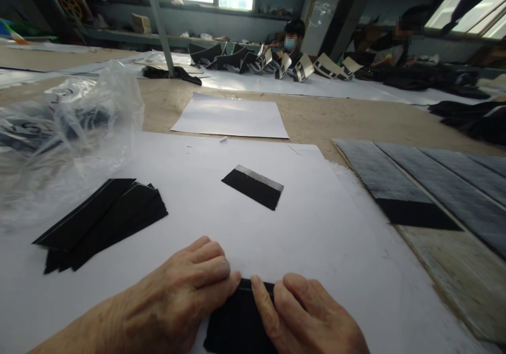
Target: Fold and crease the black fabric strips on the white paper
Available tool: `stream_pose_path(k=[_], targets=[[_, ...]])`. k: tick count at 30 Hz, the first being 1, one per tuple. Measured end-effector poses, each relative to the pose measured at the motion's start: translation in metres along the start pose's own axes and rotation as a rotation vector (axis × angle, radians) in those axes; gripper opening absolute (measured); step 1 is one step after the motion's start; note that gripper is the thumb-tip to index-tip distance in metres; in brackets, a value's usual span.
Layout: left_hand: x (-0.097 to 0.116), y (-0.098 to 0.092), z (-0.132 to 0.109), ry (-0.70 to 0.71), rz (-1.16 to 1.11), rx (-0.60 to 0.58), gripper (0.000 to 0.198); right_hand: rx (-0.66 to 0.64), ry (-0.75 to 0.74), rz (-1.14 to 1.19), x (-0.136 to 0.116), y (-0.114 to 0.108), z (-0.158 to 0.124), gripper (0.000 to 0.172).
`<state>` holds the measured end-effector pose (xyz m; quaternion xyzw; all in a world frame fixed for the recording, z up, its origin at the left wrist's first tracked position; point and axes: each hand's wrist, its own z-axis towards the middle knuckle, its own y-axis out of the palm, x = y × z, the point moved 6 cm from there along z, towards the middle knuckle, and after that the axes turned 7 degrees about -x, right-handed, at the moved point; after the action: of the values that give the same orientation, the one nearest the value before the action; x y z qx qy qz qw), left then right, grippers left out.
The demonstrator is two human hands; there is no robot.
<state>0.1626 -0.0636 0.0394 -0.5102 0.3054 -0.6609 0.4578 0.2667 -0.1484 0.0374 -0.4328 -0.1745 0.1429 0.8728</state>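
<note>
A black fabric piece (237, 322) lies on the white sheet at the bottom middle, with its lower part cut off by the frame. On its far left corner, my left hand (185, 285) is closed, fingers curled and thumb pressed to the edge. My right hand (312, 317) is closed on the far right part of the same edge. Its fingers are bent, and one fingertip presses along a narrow folded-looking strip at the edge. Beyond the hands lies a separate black piece (253, 188) with a grey, shiny band along one side. Several black pieces (106, 222) lie fanned out to the left.
A clear plastic bag (98, 111) sits at the left. On the right stands a board (427, 259) with grey strips. A smaller white sheet (233, 116) lies farther back, near a metal pole (160, 27). Curved pieces (276, 63) and two people are in the background.
</note>
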Motion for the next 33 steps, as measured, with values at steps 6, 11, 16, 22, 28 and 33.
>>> stream_pose_path(k=[6, 11, 16, 22, 28, 33], targets=[[0.002, 0.005, 0.002, 0.013, 0.062, 0.015, 0.027, -0.139, -0.123, -0.116, -0.006, -0.003, 0.013, 0.022], [0.005, 0.003, 0.006, 0.028, 0.056, 0.010, 0.033, -0.034, -0.159, 0.023, -0.010, 0.002, 0.028, 0.027], [-0.004, -0.006, -0.001, -0.041, -0.059, -0.008, 0.028, 0.050, -0.121, 0.190, -0.009, 0.015, 0.023, 0.027], [0.006, -0.017, -0.019, -0.060, 0.100, 0.151, 0.020, 0.032, 0.055, 0.407, 0.002, 0.027, 0.011, 0.022], [0.013, -0.010, -0.016, -0.113, 0.195, -0.045, 0.026, -0.116, -0.003, 0.500, 0.005, 0.028, 0.016, 0.026], [0.015, -0.014, -0.018, -0.121, 0.175, -0.070, 0.028, -0.166, -0.019, 0.486, 0.005, 0.029, 0.018, 0.026]])
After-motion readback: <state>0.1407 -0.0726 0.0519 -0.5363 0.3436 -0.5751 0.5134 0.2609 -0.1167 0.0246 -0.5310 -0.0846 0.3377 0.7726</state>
